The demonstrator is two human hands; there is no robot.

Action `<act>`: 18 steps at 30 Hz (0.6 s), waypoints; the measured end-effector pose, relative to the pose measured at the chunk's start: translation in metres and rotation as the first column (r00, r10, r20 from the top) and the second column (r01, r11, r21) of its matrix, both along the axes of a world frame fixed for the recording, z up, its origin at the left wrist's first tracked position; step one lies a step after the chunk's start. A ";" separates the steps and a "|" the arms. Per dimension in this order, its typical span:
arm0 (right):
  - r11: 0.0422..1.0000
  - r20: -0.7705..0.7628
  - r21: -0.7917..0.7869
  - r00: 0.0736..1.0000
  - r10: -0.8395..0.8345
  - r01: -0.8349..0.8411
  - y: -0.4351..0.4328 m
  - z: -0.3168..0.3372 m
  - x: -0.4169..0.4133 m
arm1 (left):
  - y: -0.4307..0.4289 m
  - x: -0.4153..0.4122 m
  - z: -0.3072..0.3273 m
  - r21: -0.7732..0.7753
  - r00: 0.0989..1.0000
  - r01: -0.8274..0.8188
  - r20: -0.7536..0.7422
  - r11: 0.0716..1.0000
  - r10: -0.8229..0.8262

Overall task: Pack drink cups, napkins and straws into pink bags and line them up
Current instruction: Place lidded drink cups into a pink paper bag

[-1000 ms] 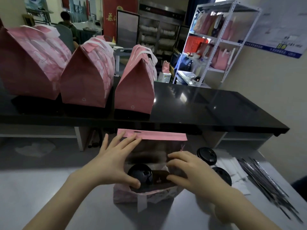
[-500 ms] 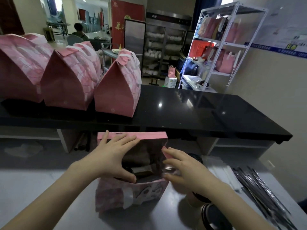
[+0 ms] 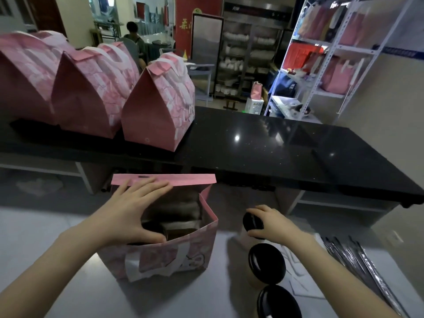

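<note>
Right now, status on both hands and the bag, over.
Left hand spreads open pink bag. Right hand grips black-lidded cup beside it. Two spare cups waiting; nothing between cup and bag.

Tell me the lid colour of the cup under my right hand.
Black lid, clearest in the head view.

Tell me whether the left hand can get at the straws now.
Probably not: the left hand rests on the open bag, and the right hand and cups lie between it and the straws.

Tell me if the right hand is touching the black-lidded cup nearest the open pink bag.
Touching. In the head view the right hand grips the cup, fingers curled round its black lid.
</note>
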State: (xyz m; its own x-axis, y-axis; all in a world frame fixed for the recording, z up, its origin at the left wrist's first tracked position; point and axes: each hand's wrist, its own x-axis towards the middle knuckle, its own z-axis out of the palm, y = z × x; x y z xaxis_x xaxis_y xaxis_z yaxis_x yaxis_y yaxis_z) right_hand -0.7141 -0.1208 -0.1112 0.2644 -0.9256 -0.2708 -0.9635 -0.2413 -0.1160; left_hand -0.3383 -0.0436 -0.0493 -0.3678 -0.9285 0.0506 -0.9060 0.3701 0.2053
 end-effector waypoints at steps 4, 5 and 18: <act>0.999 0.039 -0.046 0.999 0.019 -0.017 -0.007 -0.010 0.003 | 0.005 0.009 0.003 0.012 1.000 -0.007 -0.007 1.000 0.007; 0.998 0.051 -0.053 0.998 0.030 -0.027 -0.006 -0.009 0.008 | 0.007 0.013 0.004 0.019 1.000 -0.012 -0.006 1.000 0.012; 0.806 0.253 -0.533 0.860 0.443 -0.258 0.058 0.190 0.088 | 0.001 0.020 -0.005 0.055 0.998 0.018 0.065 0.998 -0.022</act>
